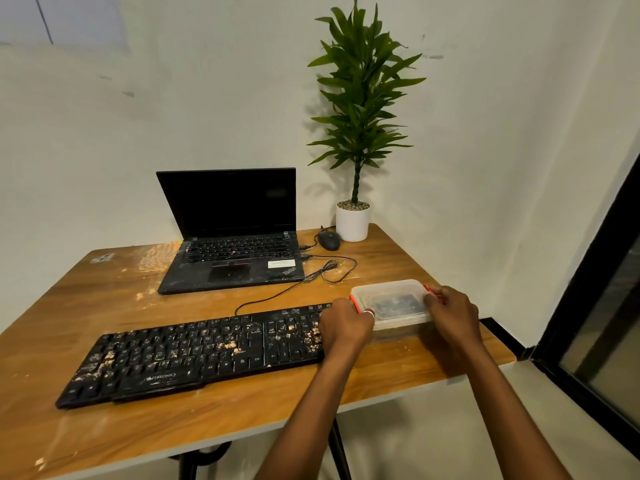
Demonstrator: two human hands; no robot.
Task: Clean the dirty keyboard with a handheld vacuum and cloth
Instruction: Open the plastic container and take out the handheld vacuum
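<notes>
— Where do we hold?
— Our left hand (344, 325) and right hand (450, 313) each grip a short end of the box (394, 301) on the bench (381, 265).
— The keyboard (194, 355)?
— At nine o'clock, lying eight-to-two; left hand nearer.

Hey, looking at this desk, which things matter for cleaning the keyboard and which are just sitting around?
For the job: crumb-covered keyboard; lidded plastic container, held at either end by left hand and right hand, contents unclear. No vacuum or cloth shows.
Just lying about: laptop, mouse, potted plant.
</notes>
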